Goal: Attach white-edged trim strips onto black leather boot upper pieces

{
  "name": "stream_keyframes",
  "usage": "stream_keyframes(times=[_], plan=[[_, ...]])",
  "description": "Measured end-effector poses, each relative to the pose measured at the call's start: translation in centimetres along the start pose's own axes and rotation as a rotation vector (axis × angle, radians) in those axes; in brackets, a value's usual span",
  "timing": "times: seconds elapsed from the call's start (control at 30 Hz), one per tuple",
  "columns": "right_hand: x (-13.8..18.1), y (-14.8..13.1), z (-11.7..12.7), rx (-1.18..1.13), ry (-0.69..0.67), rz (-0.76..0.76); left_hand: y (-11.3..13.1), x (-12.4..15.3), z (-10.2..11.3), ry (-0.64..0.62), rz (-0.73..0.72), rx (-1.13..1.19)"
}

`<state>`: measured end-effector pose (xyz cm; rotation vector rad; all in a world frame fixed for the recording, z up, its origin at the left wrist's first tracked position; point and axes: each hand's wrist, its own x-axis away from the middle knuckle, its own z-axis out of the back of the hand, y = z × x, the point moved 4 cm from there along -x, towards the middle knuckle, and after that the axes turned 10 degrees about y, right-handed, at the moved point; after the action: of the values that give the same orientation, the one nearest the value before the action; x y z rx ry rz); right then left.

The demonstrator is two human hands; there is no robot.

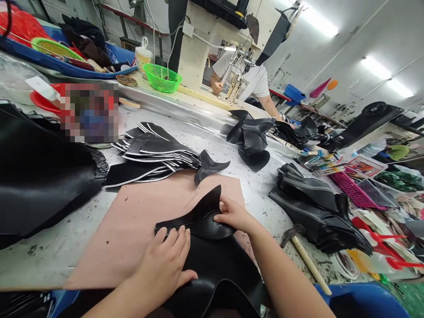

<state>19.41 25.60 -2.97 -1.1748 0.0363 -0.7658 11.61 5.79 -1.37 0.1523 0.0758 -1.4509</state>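
Observation:
A black leather-like shoe-upper piece (pixel 202 216) lies over a pink board (pixel 132 212). My right hand (pixel 233 214) pinches its right side, thumb on top and fingers behind the raised edge. Along the narrow left end of that piece rests my left hand (pixel 168 254), fingers stretched out and pressing down, thumb apart. A larger black sheet (pixel 221 256) spreads beneath it toward my body, and its lower part curls up. Whether the two are joined, I cannot tell. Just beyond the board's far edge is a small forked black piece (pixel 210 167).
White-edged black pieces (pixel 155 152) are stacked at the back left. Black pieces (pixel 311 205) are piled on the right, near a hammer (pixel 308 260). A green basket (pixel 162 77) stands behind. Across the bench, a person in a white shirt (pixel 255 79) sits behind a sewing machine (pixel 240 66).

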Motion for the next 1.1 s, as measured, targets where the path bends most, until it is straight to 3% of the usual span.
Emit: stream_keyframes(times=[0.13, 0.27, 0.47, 0.67, 0.8, 1.1], plan=[[0.0, 0.1, 0.0, 0.033, 0.042, 0.006, 0.3, -0.3, -0.1, 0.035, -0.001, -0.006], [-0.1, 0.4, -0.4, 0.049, 0.103, 0.006, 1.5, -0.9, -0.4, 0.054, -0.093, -0.037], [0.6, 1.3, 0.7, 0.084, 0.198, -0.022, 2.5, -2.2, -0.7, -0.051, -0.131, -0.012], [3.5, 3.0, 2.6, 0.001, 0.081, -0.077, 2.7, -3.0, -0.7, -0.052, -0.198, 0.021], [4.1, 3.2, 2.8, 0.000, 0.100, -0.093, 3.4, -3.2, -1.0, -0.027, -0.220, -0.023], [3.9, 2.2, 2.4, 0.280, 0.093, -0.067, 4.2, -4.4, -0.6, -0.061, -0.218, -0.051]])
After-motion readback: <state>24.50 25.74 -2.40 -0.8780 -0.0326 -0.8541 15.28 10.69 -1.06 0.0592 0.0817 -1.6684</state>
